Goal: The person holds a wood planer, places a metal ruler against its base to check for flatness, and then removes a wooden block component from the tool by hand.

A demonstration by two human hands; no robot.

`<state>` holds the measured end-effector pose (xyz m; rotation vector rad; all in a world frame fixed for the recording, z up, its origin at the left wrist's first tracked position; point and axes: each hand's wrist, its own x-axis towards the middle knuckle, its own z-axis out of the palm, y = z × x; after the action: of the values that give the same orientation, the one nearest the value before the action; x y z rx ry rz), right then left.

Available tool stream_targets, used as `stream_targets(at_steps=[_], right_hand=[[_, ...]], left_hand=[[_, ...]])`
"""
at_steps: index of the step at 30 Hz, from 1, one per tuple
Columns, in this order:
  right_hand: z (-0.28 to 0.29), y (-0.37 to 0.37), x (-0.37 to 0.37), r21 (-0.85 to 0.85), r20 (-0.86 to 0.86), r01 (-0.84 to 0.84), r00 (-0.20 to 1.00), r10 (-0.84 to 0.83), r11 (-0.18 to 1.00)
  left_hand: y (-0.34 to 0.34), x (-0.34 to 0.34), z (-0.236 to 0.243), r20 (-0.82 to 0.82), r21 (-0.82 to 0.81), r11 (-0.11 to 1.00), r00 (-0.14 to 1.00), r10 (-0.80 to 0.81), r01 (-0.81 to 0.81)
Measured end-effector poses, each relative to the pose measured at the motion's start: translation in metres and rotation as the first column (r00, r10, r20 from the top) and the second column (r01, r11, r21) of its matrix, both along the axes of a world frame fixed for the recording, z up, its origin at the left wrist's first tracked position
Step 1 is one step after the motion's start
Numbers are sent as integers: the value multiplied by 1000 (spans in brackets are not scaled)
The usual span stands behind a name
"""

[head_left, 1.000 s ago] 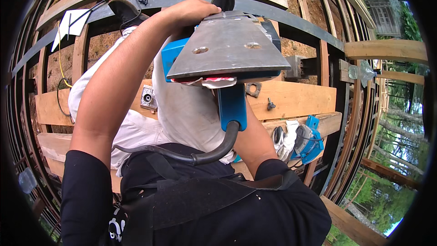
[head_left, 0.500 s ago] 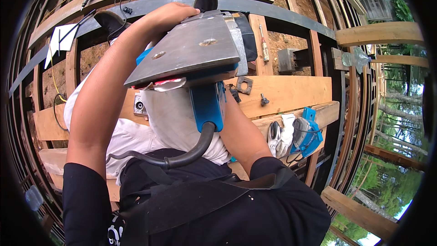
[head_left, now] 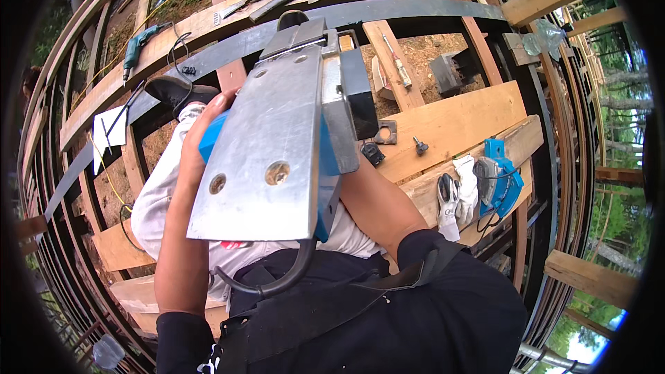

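Nearest us, white lettering (head_left: 209,362) on our dark shirt (head_left: 429,312) is too cut off to read. Beyond it, between our arms, is the blue planer (head_left: 277,125), metal sole (head_left: 253,149) up, 2 round recesses (head_left: 278,173) at its near end, its long axis running near to far, leaning right. Our left hand (head_left: 201,129) holds its left side, touching; our right forearm (head_left: 384,204) reaches in from the right, but the planer hides the right hand, so we cannot tell its grip.
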<state>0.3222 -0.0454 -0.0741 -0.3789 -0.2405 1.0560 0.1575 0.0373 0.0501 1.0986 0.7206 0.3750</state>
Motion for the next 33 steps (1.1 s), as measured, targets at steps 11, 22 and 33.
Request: stream_targets(at_steps=[11,22,33], right_hand=[[50,43,-26,96,435,22,898,-62,995],[100,57,-67,284,604,-149,795,-56,947],[50,-98,23,-188,769,297,637,-48,936]], left_hand=[[-68,-58,-5,313,-538,793,941,-128,287],[-90,-54,-2,417,-694,547,881,-224,468],[-65,-81,3,307,-603,794,942,136,82]])
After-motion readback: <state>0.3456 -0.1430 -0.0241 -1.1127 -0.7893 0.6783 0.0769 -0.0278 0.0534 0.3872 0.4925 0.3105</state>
